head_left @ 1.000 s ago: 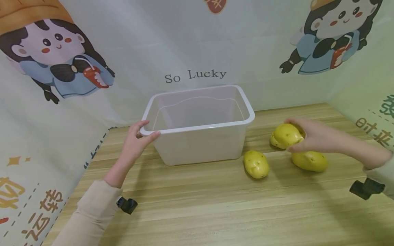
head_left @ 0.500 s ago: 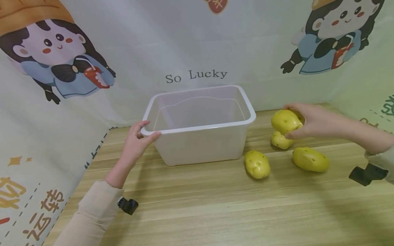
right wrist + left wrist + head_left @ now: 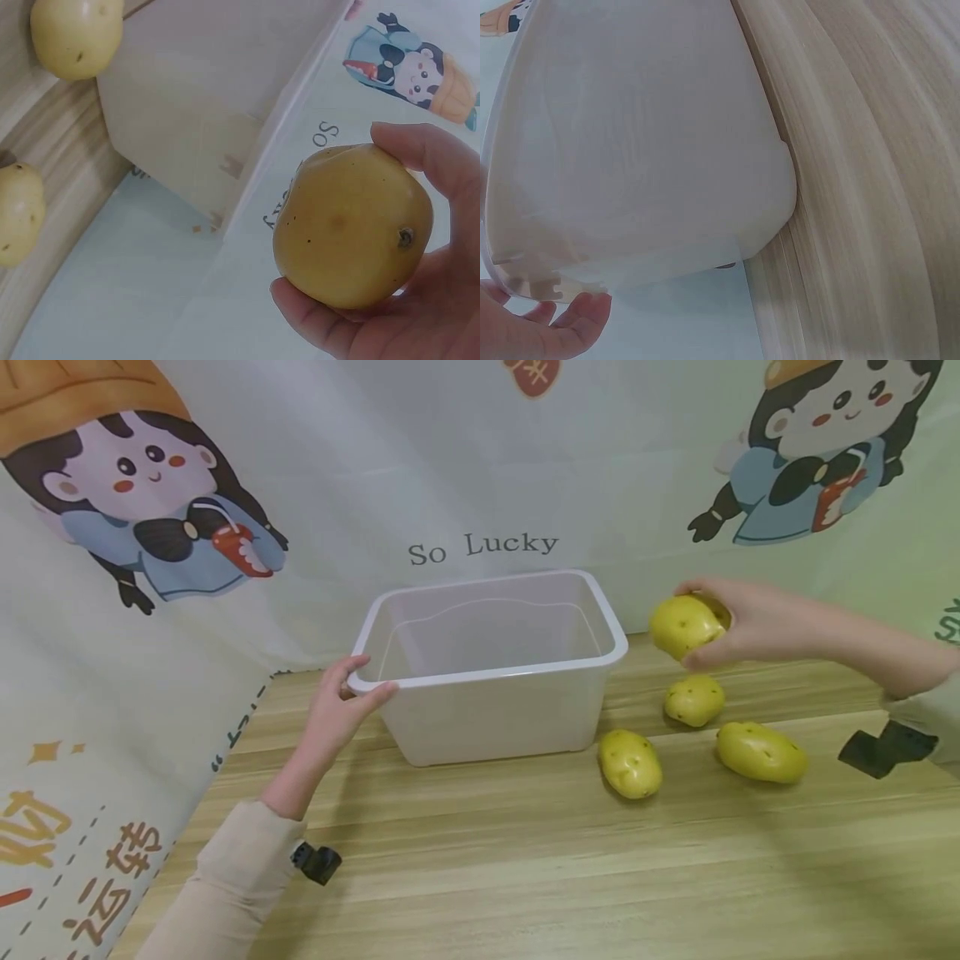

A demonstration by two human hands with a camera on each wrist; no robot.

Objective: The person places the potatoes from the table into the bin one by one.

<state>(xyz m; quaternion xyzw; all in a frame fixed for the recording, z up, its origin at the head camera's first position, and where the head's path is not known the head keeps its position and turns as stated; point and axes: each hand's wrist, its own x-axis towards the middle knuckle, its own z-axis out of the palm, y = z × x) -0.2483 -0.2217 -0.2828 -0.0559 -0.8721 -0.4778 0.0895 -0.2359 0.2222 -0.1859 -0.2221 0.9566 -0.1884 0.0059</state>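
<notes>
My right hand [image 3: 757, 622] grips a yellow potato [image 3: 684, 625] between thumb and fingers, lifted above the table to the right of a white plastic bin [image 3: 495, 714]. In the right wrist view the held potato [image 3: 349, 225] fills the hand's grasp. My left hand [image 3: 335, 706] holds the bin's near left corner, thumb outside the front and fingers over the left rim. The left wrist view shows the fingers [image 3: 581, 326] curled under that rim. Below the raised potato lies a smaller potato [image 3: 694, 700]. Another potato [image 3: 630, 764] lies by the bin's front right corner, and a longer one [image 3: 761, 752] farther right.
The bin stands on a wooden table [image 3: 480, 860], close to a printed cloth backdrop [image 3: 480, 468] with cartoon figures and lettering. The cloth also rises along the left and right sides of the table. A small black camera sits at each wrist.
My right hand has raised the potato off the table and shifted slightly left, uncovering the small potato beneath. My left hand stays on the bin's corner.
</notes>
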